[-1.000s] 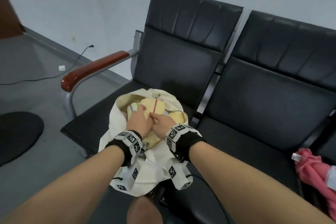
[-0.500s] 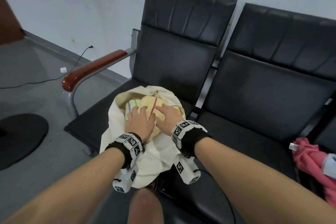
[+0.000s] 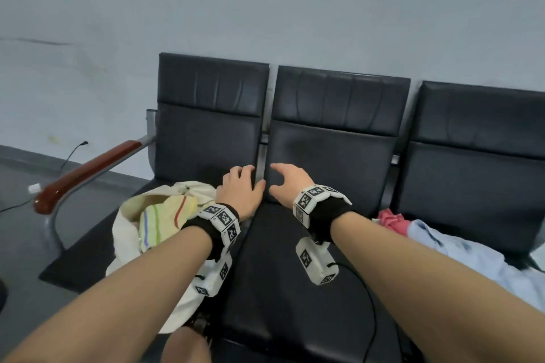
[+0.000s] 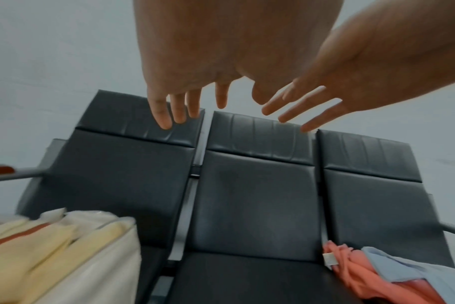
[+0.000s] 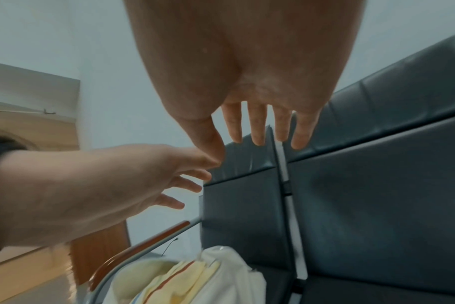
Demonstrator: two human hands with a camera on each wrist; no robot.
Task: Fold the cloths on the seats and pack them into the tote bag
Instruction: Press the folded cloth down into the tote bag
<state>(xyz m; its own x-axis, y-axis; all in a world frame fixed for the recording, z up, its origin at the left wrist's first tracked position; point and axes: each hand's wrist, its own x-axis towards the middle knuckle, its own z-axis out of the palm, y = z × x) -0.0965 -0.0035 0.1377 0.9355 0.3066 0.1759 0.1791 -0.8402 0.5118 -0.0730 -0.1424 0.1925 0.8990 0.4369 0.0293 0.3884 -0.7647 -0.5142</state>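
Note:
A cream tote bag [image 3: 126, 233] stands on the left seat with a folded yellow striped cloth [image 3: 168, 215] sticking out of its mouth. My left hand [image 3: 240, 186] and right hand [image 3: 287, 183] hover side by side over the gap between the left and middle seats, to the right of the bag. Both have spread, relaxed fingers and hold nothing, as the left wrist view [image 4: 190, 109] and right wrist view [image 5: 260, 139] confirm. A crumpled pink cloth [image 3: 389, 219] and a light blue cloth [image 3: 472, 256] lie on the right seat.
A row of three black padded seats stands against a pale wall; the middle seat [image 3: 295, 289] is bare. A wooden armrest [image 3: 88, 174] borders the left seat. A cable [image 3: 70, 156] runs over the grey floor at the left.
Both hands have lifted off the yellow cloth in the bag and moved up and to the right. The view has swung right, showing the third seat with its cloths.

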